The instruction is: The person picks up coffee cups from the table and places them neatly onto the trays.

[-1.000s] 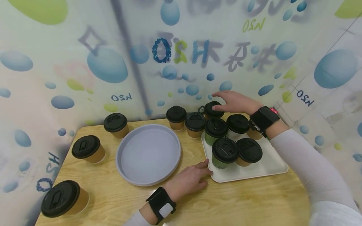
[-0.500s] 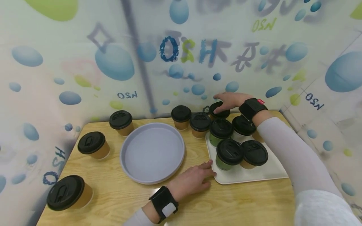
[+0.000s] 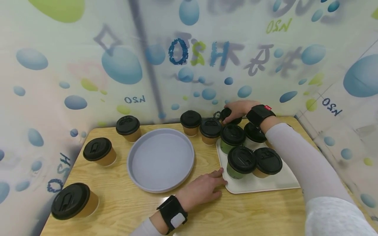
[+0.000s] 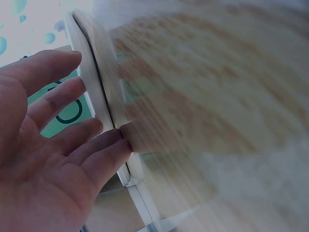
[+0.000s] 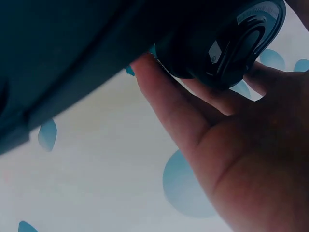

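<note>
At the back right in the head view, my right hand [image 3: 240, 107] grips a black-lidded paper cup [image 3: 237, 121] from above. The right wrist view shows fingers curled around that cup's lid [image 5: 248, 36]; its body is mostly hidden. My left hand [image 3: 202, 189] rests on the wooden table [image 3: 206, 216], fingertips at the left edge of a white rectangular tray [image 3: 280, 180]. In the left wrist view the fingers of the left hand [image 4: 53, 140] look loosely extended. On the tray stand two green cups [image 3: 232, 136], a brown cup [image 3: 267, 160] and a white cup [image 3: 256, 133], all black-lidded.
A round grey-lilac tray [image 3: 161, 160] lies left of the white one. Brown lidded cups stand behind it [image 3: 190, 122] and close to the held cup [image 3: 210, 129]. Several more brown cups [image 3: 99, 151] line the table's left side. A patterned wall [image 3: 133, 78] borders the back.
My right hand has lowered onto the back cup, its fingers closing from spread to curled around the lid. The head view has shifted slightly. The left hand stays at the tray edge.
</note>
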Demonstrator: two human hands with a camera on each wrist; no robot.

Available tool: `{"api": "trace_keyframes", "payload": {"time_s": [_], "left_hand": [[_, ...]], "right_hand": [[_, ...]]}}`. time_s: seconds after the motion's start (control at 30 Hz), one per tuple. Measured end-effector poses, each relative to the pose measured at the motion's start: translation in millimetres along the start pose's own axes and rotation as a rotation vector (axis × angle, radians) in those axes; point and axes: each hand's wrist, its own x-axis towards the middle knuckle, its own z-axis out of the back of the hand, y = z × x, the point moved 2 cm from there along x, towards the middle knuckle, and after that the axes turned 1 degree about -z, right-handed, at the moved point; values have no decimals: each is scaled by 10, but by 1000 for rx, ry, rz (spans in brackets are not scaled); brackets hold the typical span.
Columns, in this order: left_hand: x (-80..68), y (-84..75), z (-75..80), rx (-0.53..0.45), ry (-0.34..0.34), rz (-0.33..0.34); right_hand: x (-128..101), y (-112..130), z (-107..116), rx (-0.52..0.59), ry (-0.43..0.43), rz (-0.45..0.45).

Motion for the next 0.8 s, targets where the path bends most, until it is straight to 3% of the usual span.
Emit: {"api": "trace_keyframes", "payload": {"time_s": [0.4,0.67,0.8], "left_hand": [[-3,-18,0,25,-29,-27],[-12,-22,-5,23,-39,-26],[-13,-24,-10,21,-39,-23]], "right_hand": [[-97,-24,101,41,-66,43],[-333,-46,186,168,-146,82],[-466,-70,244,159,-216,80]]}}
